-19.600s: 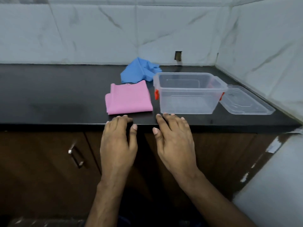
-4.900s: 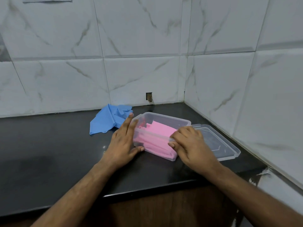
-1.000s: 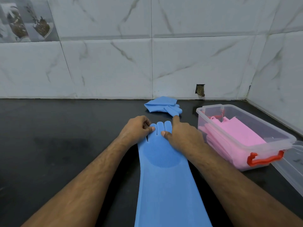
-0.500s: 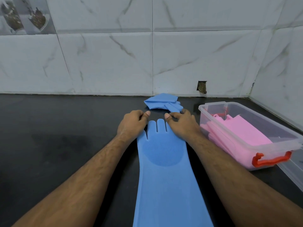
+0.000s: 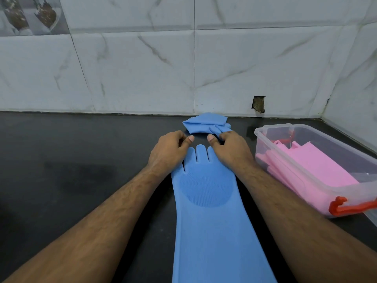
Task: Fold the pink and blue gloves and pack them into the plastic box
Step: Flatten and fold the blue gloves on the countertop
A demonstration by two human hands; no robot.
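A long blue glove lies flat on the black counter, palm pad up, with its fingers pointing at the wall. My left hand grips the glove's left fingers with curled fingers, and my right hand grips its right fingers. Only the glove's middle fingers show between my hands. A second blue glove lies folded just behind my hands. The clear plastic box with red latches stands to the right, with the folded pink gloves inside it.
The black counter stretches far to the left. Marble-tiled walls close the back and the right side, with a small hole in the back wall. A strip of the box's clear lid shows at the right edge.
My hands slid out from the middle of the glove's fingers to its outer fingers and stay at its far end. The pink gloves went into the box earlier.
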